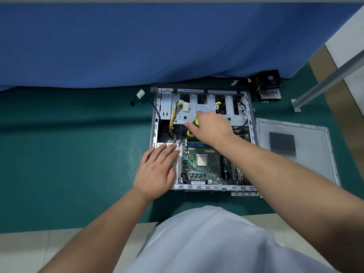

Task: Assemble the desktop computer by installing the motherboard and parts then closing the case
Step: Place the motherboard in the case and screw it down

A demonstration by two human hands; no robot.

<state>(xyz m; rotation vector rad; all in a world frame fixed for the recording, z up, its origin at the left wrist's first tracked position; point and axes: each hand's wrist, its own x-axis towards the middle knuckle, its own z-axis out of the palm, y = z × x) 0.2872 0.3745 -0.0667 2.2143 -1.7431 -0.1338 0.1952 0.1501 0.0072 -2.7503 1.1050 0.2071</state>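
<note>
An open grey computer case (pixel 155 123) lies flat on the green mat. Inside it sits the green motherboard (pixel 204 170) with its bare CPU socket (pixel 201 160). My right hand (pixel 211 126) is closed around a yellow and green screwdriver (pixel 192 128), held upright over the far edge of the board near the drive bay. Resting flat on the case's left side, my left hand (pixel 159 170) has its fingers spread over a white part by the board's left edge. Yellow power cables (pixel 173 117) hang in the upper left of the case.
The grey side panel (pixel 295 152) lies flat to the right of the case. A black CPU cooler (pixel 268 85) stands beyond the case's far right corner. A blue cloth (pixel 137 42) drapes behind. A metal leg (pixel 323 83) slants at right. Loose cable (pixel 137 97) lies at left.
</note>
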